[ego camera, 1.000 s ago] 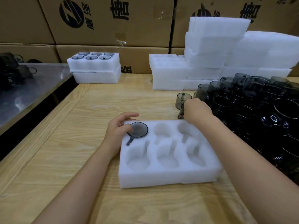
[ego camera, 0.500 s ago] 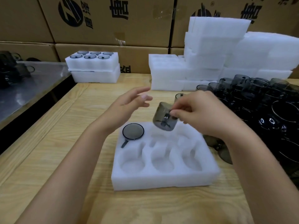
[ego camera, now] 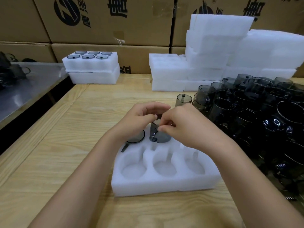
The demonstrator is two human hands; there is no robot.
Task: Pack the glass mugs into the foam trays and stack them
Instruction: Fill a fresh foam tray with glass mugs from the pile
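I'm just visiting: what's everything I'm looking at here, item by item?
foam tray: one, white, six pockets, on the table in front
seated mug: one, smoky grey, far-left pocket
held mug: one, smoky grey, at the far-middle pocket
loose mugs: many, dark grey, heaped at right
packed trays: two, white, stacked far left
empty foam: a pile, white, far right
cardboard boxes: several, brown, behind
wooden table: one, light, underneath
metal table: one, grey, left
left hand: one, grips the held mug's top
right hand: one, pinches the held mug

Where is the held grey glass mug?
Head view, centre: held mug between left hand and right hand, at white foam tray's back-middle pocket, beside the seated mug.
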